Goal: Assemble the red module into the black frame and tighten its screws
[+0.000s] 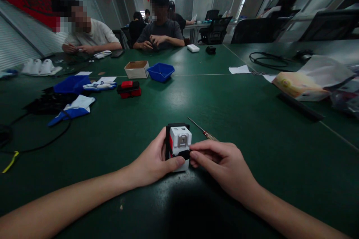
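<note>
Near the table's front, my left hand (159,158) is wrapped round a boxy white device (179,140) with black and red sides. Its thumb presses across the lower front, by a black part, and its other fingers are hidden behind. A grey metal plate shows on the white face. From the other side, my right hand (218,160) is closed in a pinch, its fingertips at the device's right edge beside the black part. Whatever lies between those fingertips is hidden. Just beyond this hand, a screwdriver (202,129) lies on the table, its shaft pointing away to the left.
On the green table (238,108) are a red and black block (129,89), a blue bin (160,72) and a cardboard box (136,70). Gloves (74,110) and cables lie left; a package (300,86) lies right. Two people (159,26) sit opposite, hands on small objects.
</note>
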A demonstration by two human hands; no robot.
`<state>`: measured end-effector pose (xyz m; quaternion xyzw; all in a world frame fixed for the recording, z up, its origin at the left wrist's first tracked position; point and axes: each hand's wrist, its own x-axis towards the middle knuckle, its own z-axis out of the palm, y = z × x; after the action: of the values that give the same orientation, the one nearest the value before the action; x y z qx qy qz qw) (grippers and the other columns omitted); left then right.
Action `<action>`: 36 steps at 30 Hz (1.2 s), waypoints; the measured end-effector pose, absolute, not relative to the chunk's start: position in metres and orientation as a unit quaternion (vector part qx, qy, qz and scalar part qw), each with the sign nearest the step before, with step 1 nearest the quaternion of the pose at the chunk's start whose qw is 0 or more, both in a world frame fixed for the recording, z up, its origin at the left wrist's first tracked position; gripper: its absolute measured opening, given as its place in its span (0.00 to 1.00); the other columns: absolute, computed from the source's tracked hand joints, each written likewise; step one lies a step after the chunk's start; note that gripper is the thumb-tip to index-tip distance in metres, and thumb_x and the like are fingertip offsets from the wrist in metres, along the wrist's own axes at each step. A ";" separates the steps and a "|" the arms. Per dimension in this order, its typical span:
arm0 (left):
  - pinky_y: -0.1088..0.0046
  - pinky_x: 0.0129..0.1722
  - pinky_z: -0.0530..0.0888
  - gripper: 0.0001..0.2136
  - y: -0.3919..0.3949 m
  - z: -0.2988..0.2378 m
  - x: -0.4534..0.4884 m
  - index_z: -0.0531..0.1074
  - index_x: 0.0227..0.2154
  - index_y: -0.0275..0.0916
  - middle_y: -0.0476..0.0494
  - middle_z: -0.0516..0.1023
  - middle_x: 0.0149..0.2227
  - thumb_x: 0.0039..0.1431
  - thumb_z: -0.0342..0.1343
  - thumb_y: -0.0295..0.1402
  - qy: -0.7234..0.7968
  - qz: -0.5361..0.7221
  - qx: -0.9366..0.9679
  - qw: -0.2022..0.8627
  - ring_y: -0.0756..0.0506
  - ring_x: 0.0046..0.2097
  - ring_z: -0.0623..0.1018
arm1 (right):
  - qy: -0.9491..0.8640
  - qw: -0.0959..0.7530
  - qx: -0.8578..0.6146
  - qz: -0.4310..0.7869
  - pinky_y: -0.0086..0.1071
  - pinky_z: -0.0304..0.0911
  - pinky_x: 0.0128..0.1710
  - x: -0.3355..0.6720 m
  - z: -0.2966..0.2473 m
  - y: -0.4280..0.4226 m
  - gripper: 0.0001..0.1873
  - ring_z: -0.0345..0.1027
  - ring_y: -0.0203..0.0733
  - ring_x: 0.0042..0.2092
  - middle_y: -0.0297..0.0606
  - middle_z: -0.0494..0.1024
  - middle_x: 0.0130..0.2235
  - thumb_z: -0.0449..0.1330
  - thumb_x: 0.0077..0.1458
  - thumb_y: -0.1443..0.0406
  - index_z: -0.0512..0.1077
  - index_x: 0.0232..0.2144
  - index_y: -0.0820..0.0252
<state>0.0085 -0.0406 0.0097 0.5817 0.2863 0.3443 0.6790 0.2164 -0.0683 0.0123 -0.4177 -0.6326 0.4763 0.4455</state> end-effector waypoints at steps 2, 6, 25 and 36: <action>0.57 0.58 0.71 0.32 -0.041 0.010 0.008 0.60 0.57 0.40 0.35 0.74 0.56 0.56 0.67 0.45 0.288 0.348 0.580 0.678 0.36 0.59 0.74 | -0.625 0.457 -0.416 0.477 0.24 0.74 0.28 0.216 0.012 -0.069 0.06 0.78 0.36 0.27 0.35 0.82 0.26 0.65 0.58 0.62 0.80 0.36 0.58; 0.59 0.59 0.70 0.33 -0.040 0.011 0.009 0.60 0.58 0.40 0.35 0.73 0.57 0.55 0.68 0.43 0.279 0.353 0.562 0.694 0.36 0.61 0.73 | -0.603 0.477 -0.418 0.483 0.23 0.74 0.29 0.214 0.012 -0.069 0.06 0.78 0.35 0.27 0.34 0.81 0.25 0.65 0.58 0.62 0.79 0.35 0.59; 0.53 0.64 0.64 0.33 -0.039 0.016 0.011 0.61 0.58 0.40 0.33 0.72 0.60 0.52 0.71 0.34 0.254 0.342 0.531 0.732 0.34 0.63 0.71 | -0.772 0.419 -0.306 0.367 0.26 0.64 0.40 0.223 0.017 -0.069 0.10 0.69 0.33 0.40 0.34 0.75 0.38 0.53 0.68 0.70 0.74 0.43 0.56; 0.54 0.64 0.65 0.32 -0.039 0.015 0.009 0.62 0.58 0.41 0.35 0.72 0.60 0.53 0.70 0.28 0.248 0.349 0.511 0.746 0.36 0.62 0.73 | -0.806 0.408 -0.287 0.318 0.29 0.65 0.40 0.225 0.014 -0.067 0.12 0.70 0.35 0.40 0.35 0.76 0.38 0.53 0.68 0.71 0.73 0.46 0.55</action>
<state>0.0090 -0.0390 0.0148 0.5105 0.2480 0.3493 0.7456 0.2248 -0.0673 0.0138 -0.2873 -0.8064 0.3177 0.4076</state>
